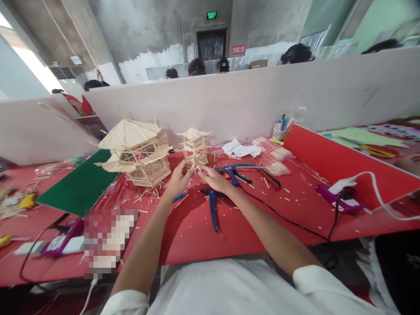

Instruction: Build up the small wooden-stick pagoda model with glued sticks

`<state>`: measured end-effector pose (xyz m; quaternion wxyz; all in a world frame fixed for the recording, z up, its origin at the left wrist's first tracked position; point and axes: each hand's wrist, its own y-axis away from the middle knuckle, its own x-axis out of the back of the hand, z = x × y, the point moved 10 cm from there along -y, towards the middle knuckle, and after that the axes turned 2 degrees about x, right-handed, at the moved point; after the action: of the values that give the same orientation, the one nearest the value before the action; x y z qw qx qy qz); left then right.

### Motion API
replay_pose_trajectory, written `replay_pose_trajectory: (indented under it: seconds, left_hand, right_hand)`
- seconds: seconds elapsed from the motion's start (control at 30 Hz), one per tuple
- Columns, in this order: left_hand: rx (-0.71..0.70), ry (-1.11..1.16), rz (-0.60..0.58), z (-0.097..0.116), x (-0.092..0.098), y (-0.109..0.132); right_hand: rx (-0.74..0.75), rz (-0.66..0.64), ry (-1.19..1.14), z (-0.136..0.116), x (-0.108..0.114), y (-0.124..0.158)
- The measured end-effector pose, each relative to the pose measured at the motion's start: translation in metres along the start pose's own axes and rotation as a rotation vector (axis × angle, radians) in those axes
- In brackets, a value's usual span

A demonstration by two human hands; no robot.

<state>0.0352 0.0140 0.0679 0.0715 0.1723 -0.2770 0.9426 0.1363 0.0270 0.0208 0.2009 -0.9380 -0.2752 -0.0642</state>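
Note:
My left hand and my right hand meet at the front foot of a small pavilion model built from pale wooden sticks. Both hands are closed in a pinch, fingertips close together. A short wooden stick shows at the right fingertips; what the left fingers pinch is too small to make out. To the left stands a larger stick pavilion with a tiered roof. A blue glue gun lies just below my right hand, and another blue tool lies beside it, partly hidden.
Stick scraps litter the red table. Green board stands left, red board right. Purple power strips with cables lie on both sides. White tissue, bagged sticks and a pen holder stand before the white partition.

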Motion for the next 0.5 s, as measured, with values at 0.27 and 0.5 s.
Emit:
replay_pose_trajectory:
  seconds: [0.27, 0.5]
  left_hand:
    - [-0.035, -0.089, 0.108, 0.005, 0.008, 0.002]
    - [-0.04, -0.189, 0.048, 0.004, 0.0, 0.004]
  right_hand:
    - [0.061, 0.09, 0.137, -0.013, -0.002, 0.005]
    - [0.072, 0.091, 0.09, -0.02, -0.005, 0.005]
